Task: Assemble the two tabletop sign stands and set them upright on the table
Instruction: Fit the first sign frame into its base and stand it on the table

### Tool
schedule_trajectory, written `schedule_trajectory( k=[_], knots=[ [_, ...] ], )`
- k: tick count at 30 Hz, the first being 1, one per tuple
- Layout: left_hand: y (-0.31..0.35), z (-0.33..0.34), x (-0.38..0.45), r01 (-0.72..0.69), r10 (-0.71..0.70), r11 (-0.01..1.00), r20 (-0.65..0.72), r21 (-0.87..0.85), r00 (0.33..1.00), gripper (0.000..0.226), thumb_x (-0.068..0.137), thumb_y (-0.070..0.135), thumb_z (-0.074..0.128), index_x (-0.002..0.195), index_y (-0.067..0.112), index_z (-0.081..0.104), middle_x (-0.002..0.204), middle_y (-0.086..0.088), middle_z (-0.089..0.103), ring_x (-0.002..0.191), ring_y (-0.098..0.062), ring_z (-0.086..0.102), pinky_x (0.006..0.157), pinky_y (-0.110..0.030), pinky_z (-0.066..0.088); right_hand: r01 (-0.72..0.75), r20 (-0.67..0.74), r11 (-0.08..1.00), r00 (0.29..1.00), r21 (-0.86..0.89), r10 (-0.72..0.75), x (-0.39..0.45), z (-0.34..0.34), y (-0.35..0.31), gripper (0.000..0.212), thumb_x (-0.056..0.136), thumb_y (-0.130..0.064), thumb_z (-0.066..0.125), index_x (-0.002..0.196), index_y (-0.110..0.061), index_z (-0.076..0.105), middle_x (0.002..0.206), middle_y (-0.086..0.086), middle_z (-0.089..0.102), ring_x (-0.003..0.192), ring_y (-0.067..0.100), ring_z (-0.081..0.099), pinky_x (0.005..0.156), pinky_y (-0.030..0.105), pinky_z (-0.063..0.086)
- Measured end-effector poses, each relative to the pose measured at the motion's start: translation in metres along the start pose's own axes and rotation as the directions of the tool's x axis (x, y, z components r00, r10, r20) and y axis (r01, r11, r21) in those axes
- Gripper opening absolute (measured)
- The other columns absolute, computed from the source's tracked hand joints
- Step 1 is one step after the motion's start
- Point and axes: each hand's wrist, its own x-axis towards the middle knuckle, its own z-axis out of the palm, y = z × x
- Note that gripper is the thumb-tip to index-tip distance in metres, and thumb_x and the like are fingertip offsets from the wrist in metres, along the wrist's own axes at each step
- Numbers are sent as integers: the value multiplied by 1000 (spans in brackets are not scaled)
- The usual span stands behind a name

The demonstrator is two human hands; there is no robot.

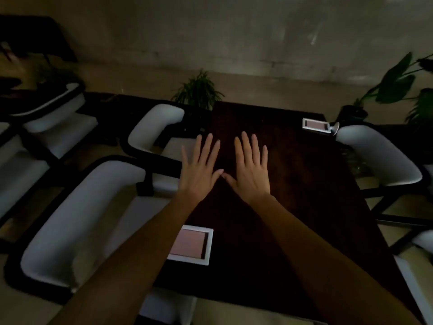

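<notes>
Two white-framed sign panels with pink inserts lie flat on the dark table point(293, 184). The near sign point(191, 245) rests by the table's left edge, partly under my left forearm. The far sign point(316, 125) lies at the far right corner, with a small white piece point(334, 129) touching its right end. My left hand point(199, 171) and my right hand point(250, 170) are held flat over the middle of the table, palms down, fingers spread, thumbs nearly touching. Neither hand holds anything.
White padded chairs with dark frames stand along the left side point(77, 221) point(154, 127) and the right side point(377, 156) of the table. Potted plants stand behind the table point(199, 90) and at the far right point(398, 85). The room is dim.
</notes>
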Motion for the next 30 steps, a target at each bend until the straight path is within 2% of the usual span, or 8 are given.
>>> schedule_trajectory(
  k=[5,9,13,16,18,22,25,30],
  knots=[
    [-24,51,-34,140,-121,988,229,-71,966,65,95,47,31,148,14,12,159,-14,11,145,-33,13,112,-60,24,-60,108,997,993,41,55,-23,45,-29,97,80,-58,57,147,-10,6,157,16,14,145,35,9,113,53,10],
    [-51,99,-80,346,-270,931,421,-115,866,54,99,32,33,147,10,20,159,-19,7,146,-34,7,118,-51,19,-136,216,987,970,88,114,-48,83,-51,92,79,-55,60,145,-11,13,156,16,19,143,35,15,112,52,15],
    [-75,126,-132,497,-369,865,579,-73,727,57,99,28,36,148,13,12,159,-18,5,146,-34,8,114,-53,21,-230,363,962,917,148,164,-83,118,-77,87,81,-52,59,144,-10,17,154,15,23,142,34,18,114,49,21],
    [-83,135,-152,584,-426,808,608,-77,669,58,97,25,42,147,16,16,157,-17,12,142,-36,19,105,-55,36,-358,495,907,843,221,212,-100,138,-94,78,85,-46,58,143,-10,21,150,14,29,138,32,25,110,47,32],
    [-85,140,-160,635,-446,762,610,-124,655,55,95,20,45,145,15,22,152,-20,25,134,-38,32,98,-54,42,-495,576,831,767,253,282,-108,148,-103,68,88,-38,58,140,-9,26,143,14,36,132,31,33,102,45,41],
    [-83,152,-167,703,-471,679,610,-210,637,48,93,11,47,138,12,33,123,-23,53,110,-39,55,85,-52,49,-679,651,701,636,218,413,-124,164,-114,52,91,-31,54,134,-7,36,134,16,47,123,31,45,93,43,47],
    [-80,159,-172,695,-478,690,592,-204,648,41,93,9,46,134,11,38,117,-23,56,102,-40,59,81,-51,51,-773,673,618,533,141,513,-133,171,-119,51,90,-34,56,130,-8,41,132,14,51,120,31,50,89,45,48],
    [-81,168,-179,681,-488,700,551,-217,677,43,89,3,51,130,12,45,120,-22,53,99,-40,60,80,-49,52,-857,689,504,431,109,582,-145,180,-126,44,88,-28,60,124,-6,48,124,15,57,111,32,56,83,40,49]
  ],
)
